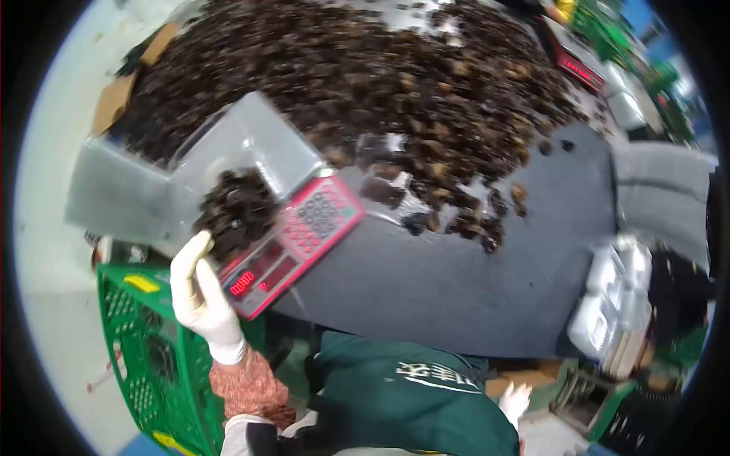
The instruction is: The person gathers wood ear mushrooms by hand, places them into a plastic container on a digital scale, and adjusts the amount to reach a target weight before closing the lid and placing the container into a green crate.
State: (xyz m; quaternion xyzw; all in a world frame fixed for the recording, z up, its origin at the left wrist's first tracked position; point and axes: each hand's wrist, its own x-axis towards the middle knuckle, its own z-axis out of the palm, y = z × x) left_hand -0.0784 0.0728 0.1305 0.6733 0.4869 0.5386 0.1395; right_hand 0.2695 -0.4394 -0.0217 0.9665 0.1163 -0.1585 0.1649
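My left hand point(199, 292), in a white glove, is raised at the near side of a red digital scale point(323, 220). Its fingers are bent, the thumb stands apart from them, and the fingertips overlap the edge of a small heap of dark brown, glossy pieces point(239, 209). That heap lies at the scale, in front of an open clear plastic container point(285, 148). Red digits glow on the scale's display. Low on the right, beside my green apron point(411, 395), my right hand point(515, 403) hangs in a white glove, fingers spread and holding nothing.
A large spread of dark pieces point(395, 91) covers the far side of the dark table point(471, 296). Clear plastic boxes point(601, 311) stack at the right. A green crate point(144, 349) stands lower left. Another red-lit scale point(578, 68) sits far right, near a grey chair-like back point(661, 190).
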